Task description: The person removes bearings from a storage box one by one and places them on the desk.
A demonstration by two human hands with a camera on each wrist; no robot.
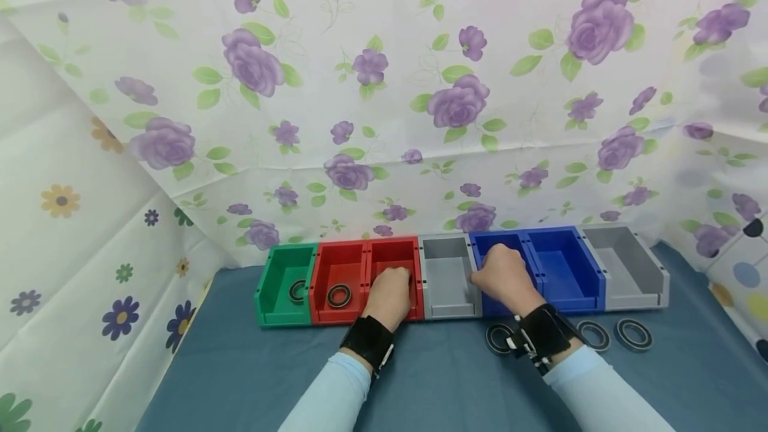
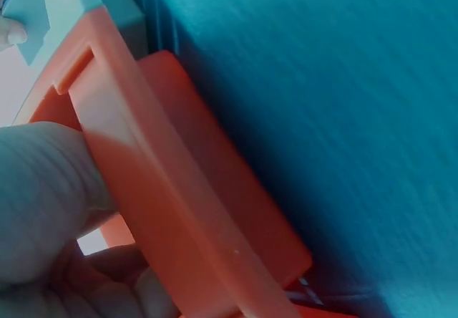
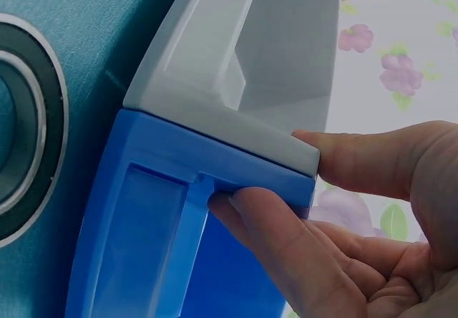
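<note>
My left hand (image 1: 389, 295) reaches into the second red bin (image 1: 393, 252), fingers curled. In the left wrist view its thumb and fingers are behind that bin's front wall (image 2: 164, 182), and whatever lies at the fingertips is hidden. My right hand (image 1: 507, 279) pinches the adjoining side walls of the left grey bin (image 1: 447, 269) and the left blue bin (image 1: 489, 240). In the right wrist view the thumb touches the grey rim (image 3: 275, 142), and the index finger reaches inside the blue wall (image 3: 236, 167).
A row of bins runs along the floral cloth backdrop. One ball bearing (image 1: 292, 292) is in the green bin (image 1: 288, 319), another (image 1: 331, 296) in the first red bin (image 1: 339, 252). Three bearings, including the rightmost (image 1: 621, 335), lie on the blue tablecloth (image 1: 444, 379) before the right-hand bins.
</note>
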